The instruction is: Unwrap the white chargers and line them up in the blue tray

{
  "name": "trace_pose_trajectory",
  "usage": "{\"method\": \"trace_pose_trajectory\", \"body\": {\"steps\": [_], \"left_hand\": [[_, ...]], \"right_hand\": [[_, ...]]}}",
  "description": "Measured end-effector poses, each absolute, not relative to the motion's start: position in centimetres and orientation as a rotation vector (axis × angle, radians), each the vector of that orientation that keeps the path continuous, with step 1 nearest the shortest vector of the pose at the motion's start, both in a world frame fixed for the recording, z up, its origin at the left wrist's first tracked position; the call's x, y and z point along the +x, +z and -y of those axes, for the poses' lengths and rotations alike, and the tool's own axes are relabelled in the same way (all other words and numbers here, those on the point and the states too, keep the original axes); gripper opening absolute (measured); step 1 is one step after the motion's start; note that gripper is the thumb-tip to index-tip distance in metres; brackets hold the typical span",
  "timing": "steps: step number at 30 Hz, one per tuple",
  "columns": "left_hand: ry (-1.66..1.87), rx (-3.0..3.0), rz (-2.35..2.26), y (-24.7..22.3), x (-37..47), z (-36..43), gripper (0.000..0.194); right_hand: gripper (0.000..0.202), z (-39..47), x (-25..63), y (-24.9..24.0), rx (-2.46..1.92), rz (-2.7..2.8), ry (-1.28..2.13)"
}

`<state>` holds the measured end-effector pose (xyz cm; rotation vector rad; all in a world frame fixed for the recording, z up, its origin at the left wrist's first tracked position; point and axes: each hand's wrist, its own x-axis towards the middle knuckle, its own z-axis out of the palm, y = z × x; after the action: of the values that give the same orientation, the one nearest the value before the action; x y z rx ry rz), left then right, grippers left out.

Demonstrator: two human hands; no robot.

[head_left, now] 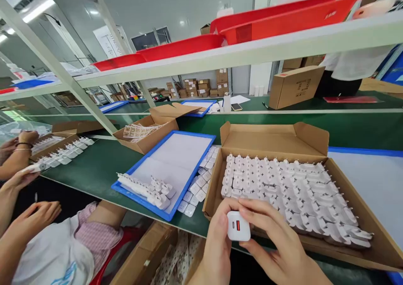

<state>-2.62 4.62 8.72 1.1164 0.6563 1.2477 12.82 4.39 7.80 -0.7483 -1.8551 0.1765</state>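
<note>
A white USB charger (234,234) is held up between my two hands, its port face turned toward me with one red port and one narrow dark port. My left hand (217,239) wraps its left side, and my right hand (277,243) grips its top and right side. Just behind them lies an open cardboard box (273,136) packed with rows of white chargers (277,184), their pins pointing up. Left of the box, more white chargers (195,188) lie flat on the green table (103,159).
A blue-rimmed tray (179,150) holds a cluster of chargers. Behind it stands a cardboard box (141,140) with white pieces. At left, co-workers' hands (40,218) are near a row of chargers (67,152). Red bins (283,22) line the shelf (245,56) overhead.
</note>
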Motion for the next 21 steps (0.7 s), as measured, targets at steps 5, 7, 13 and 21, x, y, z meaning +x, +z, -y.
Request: {"method": "trace_pose_trajectory", "body": {"steps": [5, 7, 13, 21], "left_hand": [[1.328, 1.33, -0.64, 9.0, -2.7, -5.0, 0.048], [1.352, 1.371, -0.641, 8.9, -2.6, -5.0, 0.049], [1.279, 1.45, -0.717, 8.6, -2.7, -5.2, 0.042], [1.226, 1.061, -0.702, 6.3, -2.3, -5.5, 0.049]], "right_hand": [[0.039, -4.4, 12.5, 7.4, -0.698, 1.854, 0.219], [0.042, -4.3, 12.6, 7.3, -0.692, 1.858, 0.241], [0.046, -4.3, 12.7, 6.9, -0.728, 1.829, 0.307], [0.044, -4.3, 12.5, 5.5, -0.877, 1.829, 0.381]]}}
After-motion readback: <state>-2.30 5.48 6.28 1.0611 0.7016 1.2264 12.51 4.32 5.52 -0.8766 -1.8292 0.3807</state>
